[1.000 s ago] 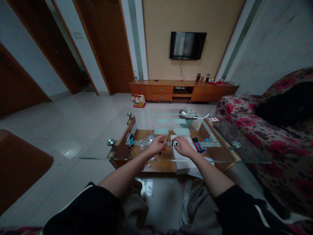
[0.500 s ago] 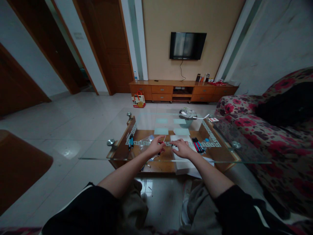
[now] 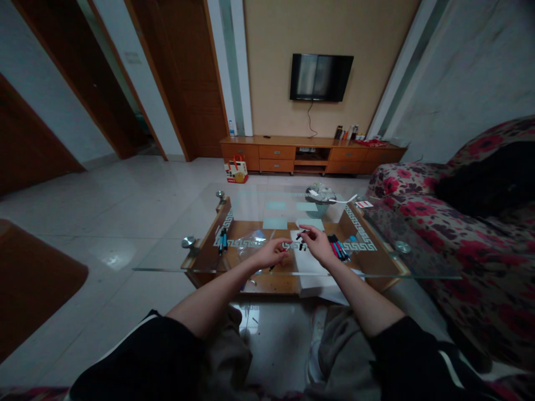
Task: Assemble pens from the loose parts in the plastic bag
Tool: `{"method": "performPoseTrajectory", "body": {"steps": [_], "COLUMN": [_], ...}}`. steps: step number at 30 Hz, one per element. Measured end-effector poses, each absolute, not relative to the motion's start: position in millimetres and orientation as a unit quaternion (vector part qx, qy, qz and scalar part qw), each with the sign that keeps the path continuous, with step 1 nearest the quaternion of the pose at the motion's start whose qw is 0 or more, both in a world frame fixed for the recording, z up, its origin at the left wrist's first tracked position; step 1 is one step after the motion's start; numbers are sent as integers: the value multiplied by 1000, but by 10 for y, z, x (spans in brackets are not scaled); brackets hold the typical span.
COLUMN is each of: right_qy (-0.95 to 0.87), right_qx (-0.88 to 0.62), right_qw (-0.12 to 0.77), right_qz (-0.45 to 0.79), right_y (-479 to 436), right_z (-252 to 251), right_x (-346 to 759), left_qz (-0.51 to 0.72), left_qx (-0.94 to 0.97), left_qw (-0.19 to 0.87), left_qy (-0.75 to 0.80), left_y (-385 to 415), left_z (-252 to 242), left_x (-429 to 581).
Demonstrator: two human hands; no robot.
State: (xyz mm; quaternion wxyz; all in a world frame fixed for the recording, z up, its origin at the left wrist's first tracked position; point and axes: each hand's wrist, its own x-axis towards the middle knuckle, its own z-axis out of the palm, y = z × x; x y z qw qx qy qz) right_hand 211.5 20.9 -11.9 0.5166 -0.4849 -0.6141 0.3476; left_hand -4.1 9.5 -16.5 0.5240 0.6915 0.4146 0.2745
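Observation:
My left hand is over the glass table, its fingers curled around a small pen part with a red bit showing at the fingertips. A dark tip shows below that hand; whether it belongs to the same piece I cannot tell. My right hand pinches a small black pen part between thumb and fingers. Just under it lie small black pieces. To its right is a row of red, blue and black pens. On the left, several blue-and-black pens lie together.
A clear plastic bag lies beside my left hand. Beneath my right forearm is a white box. A waste basket stands beyond the table. A flowered sofa is on the right, a brown seat on the left.
My right hand has lifted slightly and now pinches a small black part. My left hand has turned and lowered; the thin white stick by its fingertips no longer shows there.

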Motion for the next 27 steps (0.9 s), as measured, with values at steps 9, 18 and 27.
{"method": "performPoseTrajectory", "body": {"steps": [9,18,27], "right_qy": [-585,-607,-620], "right_qx": [-486,-476,-465], "right_qw": [522,508,483], "right_qz": [387,385,407], "right_y": [208,186,175], "right_z": [-123,-137,-149], "right_x": [2105,2091,2063], "left_qz": [270,282,305], "left_qx": [699,701,709], "left_qw": [520,517,504], "left_qy": [410,401,387], "left_y": [90,90,131], "left_z": [-150,-150,-208], "left_x": [-63,-56,-72]}}
